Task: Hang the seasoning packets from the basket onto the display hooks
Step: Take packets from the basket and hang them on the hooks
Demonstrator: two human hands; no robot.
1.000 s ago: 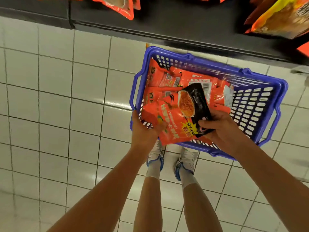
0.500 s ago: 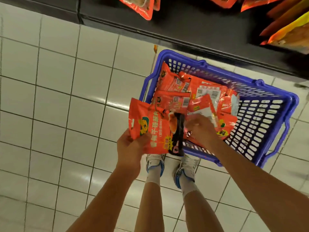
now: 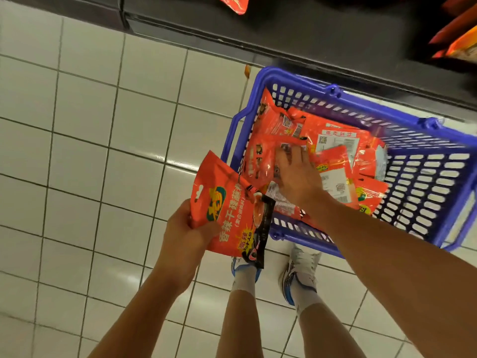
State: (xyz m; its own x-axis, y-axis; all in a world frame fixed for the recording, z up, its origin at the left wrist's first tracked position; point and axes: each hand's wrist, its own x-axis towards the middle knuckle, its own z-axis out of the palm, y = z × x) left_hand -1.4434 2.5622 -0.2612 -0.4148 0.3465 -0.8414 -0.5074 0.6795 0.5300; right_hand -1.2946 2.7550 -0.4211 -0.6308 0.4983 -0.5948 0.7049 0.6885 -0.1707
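A blue plastic basket (image 3: pixel 428 182) stands on the tiled floor, holding several red seasoning packets (image 3: pixel 338 140). My left hand (image 3: pixel 185 233) grips a red and black seasoning packet (image 3: pixel 227 210) by its lower left edge, left of the basket and above the floor. My right hand (image 3: pixel 296 174) reaches into the basket's near left part, its fingers spread flat over the packets lying there. Whether it has hold of one, I cannot tell.
A dark shelf base (image 3: pixel 309 32) runs along the top, just behind the basket. Hanging red packets (image 3: pixel 235 3) show at the top edge and more orange ones (image 3: pixel 459 40) at the top right. My feet (image 3: pixel 299 275) stand just in front of the basket.
My left hand has taken the red and black packet out to the left of the basket. My right hand let go of it and reached back among the packets.
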